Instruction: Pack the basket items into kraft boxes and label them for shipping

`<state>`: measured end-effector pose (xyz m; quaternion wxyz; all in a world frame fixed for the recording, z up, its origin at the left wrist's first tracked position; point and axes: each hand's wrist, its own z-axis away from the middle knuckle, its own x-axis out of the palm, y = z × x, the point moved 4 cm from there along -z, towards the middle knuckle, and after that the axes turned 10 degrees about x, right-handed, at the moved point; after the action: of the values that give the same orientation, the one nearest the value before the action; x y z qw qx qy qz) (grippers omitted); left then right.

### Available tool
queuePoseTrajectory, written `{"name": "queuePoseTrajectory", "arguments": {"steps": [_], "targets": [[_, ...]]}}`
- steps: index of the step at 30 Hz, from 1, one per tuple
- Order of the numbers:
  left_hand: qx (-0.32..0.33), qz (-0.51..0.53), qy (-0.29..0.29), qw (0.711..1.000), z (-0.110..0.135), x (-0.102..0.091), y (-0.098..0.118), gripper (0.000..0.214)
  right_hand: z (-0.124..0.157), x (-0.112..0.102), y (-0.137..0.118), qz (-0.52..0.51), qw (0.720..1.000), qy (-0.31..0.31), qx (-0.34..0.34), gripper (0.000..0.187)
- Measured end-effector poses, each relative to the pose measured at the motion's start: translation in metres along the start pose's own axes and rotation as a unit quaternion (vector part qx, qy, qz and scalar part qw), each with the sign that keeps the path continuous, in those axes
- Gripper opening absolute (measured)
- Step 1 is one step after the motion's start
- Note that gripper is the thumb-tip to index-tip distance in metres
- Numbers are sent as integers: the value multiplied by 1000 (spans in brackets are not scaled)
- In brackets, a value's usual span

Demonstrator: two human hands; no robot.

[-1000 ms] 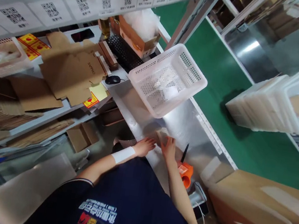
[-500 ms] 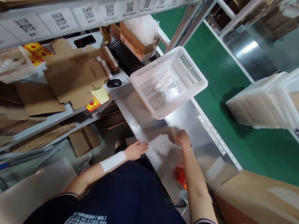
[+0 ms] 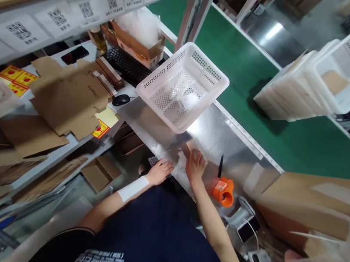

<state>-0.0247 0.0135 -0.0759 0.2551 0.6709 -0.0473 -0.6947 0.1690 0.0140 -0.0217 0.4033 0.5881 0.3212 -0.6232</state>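
Observation:
My left hand lies with its fingers stretched out on a strip of clear bubble wrap at the near edge of the metal worktable. My right hand is just right of it, fingers bent over a small flat brown box on the wrap. Most of that box is hidden by the fingers and the film. To the right sit an orange tape dispenser and a black pen.
A white perforated basket with clear packaging inside stands beyond my hands. Flattened cardboard, a mouse and a keyboard lie left. A large carton flanks the right side; stacked white baskets stand past the green belt.
My right hand has moved left, close to my left hand, bringing the small brown box with it. The orange dispenser and pen now show. My left hand stays on the wrap; the view has shifted.

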Motion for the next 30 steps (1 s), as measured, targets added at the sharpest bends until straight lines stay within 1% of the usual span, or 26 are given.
{"name": "queuePoseTrajectory", "arguments": {"steps": [2,5,7,10,13,16,17,19,22,23,25,27,29,30], "targets": [[5,-2,-9,1000,-1,-4,-1,67,20,11,-11,-19,999,-4,-34,55],[11,-7,-23,1000,-3,-5,-2,62,38,23,-25,-58,993,-17,-98,52],[12,-5,-26,1000,-3,-4,-3,61,43,27,-29,-75,989,-21,-123,51],[10,9,-22,1000,-4,-2,-5,63,39,27,-22,-93,986,-32,-132,56],[15,19,-16,1000,-2,-2,-7,69,19,19,-4,-111,989,-23,-91,56],[23,22,-22,999,-2,-2,-8,74,-10,7,13,-139,990,-3,-14,44],[23,22,-23,999,-2,-1,-9,75,-18,4,16,-151,988,-3,2,40],[20,19,-22,999,-2,-1,-10,75,-30,0,16,-174,985,-12,4,33],[20,16,-14,1000,-4,2,-11,76,-32,-1,7,-191,981,-18,-29,32],[23,16,-11,1000,-4,3,-11,77,-31,-1,6,-189,982,-13,-23,34],[27,18,-2,999,-5,6,-12,77,-30,2,7,-177,984,6,15,43],[30,18,4,999,-6,9,-13,76,-33,4,11,-155,986,9,55,57],[25,17,2,1000,-5,11,-14,75,-42,7,16,-135,989,-29,59,72],[22,19,-1,1000,-5,12,-14,74,-49,8,18,-128,989,-55,53,77]]}}
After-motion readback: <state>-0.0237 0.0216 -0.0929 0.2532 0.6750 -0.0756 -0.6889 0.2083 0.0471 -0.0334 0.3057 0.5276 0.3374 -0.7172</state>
